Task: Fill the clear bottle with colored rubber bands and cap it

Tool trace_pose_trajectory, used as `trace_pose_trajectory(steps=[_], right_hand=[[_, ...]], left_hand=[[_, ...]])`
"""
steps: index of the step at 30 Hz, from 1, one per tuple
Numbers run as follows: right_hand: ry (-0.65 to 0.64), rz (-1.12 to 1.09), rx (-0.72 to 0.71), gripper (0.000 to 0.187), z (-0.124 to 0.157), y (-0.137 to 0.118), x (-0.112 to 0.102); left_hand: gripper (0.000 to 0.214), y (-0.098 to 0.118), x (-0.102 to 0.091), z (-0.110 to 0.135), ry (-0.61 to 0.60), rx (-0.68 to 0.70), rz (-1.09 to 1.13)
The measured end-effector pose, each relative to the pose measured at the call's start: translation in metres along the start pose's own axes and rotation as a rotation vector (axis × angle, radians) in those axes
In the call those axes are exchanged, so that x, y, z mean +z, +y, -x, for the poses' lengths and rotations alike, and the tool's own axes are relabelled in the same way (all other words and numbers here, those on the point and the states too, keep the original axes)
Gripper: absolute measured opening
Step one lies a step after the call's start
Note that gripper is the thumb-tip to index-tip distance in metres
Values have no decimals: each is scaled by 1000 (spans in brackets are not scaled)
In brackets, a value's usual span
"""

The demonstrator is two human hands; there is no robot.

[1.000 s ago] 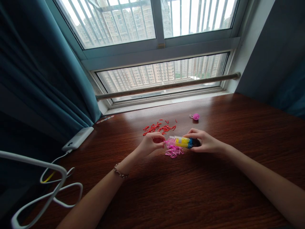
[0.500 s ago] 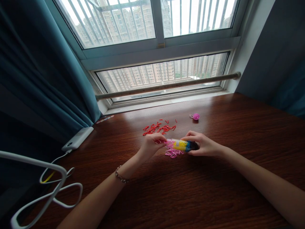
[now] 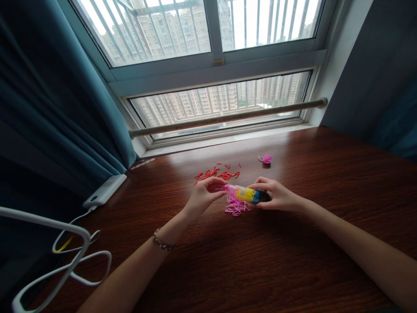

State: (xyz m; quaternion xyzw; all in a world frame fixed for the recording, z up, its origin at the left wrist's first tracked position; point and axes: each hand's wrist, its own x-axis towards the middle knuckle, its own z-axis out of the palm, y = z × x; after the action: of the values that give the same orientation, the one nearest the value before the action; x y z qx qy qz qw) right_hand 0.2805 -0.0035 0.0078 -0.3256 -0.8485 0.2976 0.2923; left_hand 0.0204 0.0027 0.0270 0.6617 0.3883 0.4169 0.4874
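A clear plastic tube [image 3: 245, 194] lies nearly level above the table, its mouth to the left. Inside it are small rubber bands in layers of pink, yellow, blue and black. My right hand [image 3: 276, 194] is closed around the dark end of the tube. At the mouth, the thumb and fingertips of my left hand [image 3: 206, 193] pinch at the pink rubber bands [image 3: 227, 188]; how many they hold is hidden. A pile of pink rubber bands [image 3: 237, 208] lies on the table just below the tube. Behind my left hand are scattered red rubber bands [image 3: 224, 175].
A pink round cap [image 3: 267, 159] with a pale loop lies toward the window. On the left are a white power bank [image 3: 104, 190] and a looped white cable [image 3: 87, 237]. The brown wooden table [image 3: 202, 269] meets the window sill, beside a blue curtain [image 3: 65, 87].
My left thumb and fingers have shifted slightly and spread a little more at the tube's mouth. The tube has risen slightly and tilts a bit more, its left end higher.
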Motion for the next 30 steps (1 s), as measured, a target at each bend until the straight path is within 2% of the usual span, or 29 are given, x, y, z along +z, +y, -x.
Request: trace_pose_trajectory(steps=[3, 7, 12, 17, 21, 25, 30], right_hand=[[8, -5, -1, 43, 0, 2, 0], [3, -14, 2, 44, -1, 1, 1], [1, -41, -6, 43, -1, -4, 1], [1, -73, -1, 44, -1, -6, 1], [-2, -72, -2, 44, -1, -7, 2], [5, -64, -6, 44, -1, -7, 2], [49, -56, -5, 43, -2, -4, 2]], left_hand=[[25, 2, -1, -1, 3, 10, -16], [15, -1, -1, 0, 34, 140, -126], [12, -5, -2, 0, 106, 240, -296], [16, -4, 0, 1, 102, 245, -323], [13, -5, 2, 3, 159, 241, -390], [12, -6, 0, 3, 102, 314, -416], [27, -3, -1, 3, 40, 334, -540]])
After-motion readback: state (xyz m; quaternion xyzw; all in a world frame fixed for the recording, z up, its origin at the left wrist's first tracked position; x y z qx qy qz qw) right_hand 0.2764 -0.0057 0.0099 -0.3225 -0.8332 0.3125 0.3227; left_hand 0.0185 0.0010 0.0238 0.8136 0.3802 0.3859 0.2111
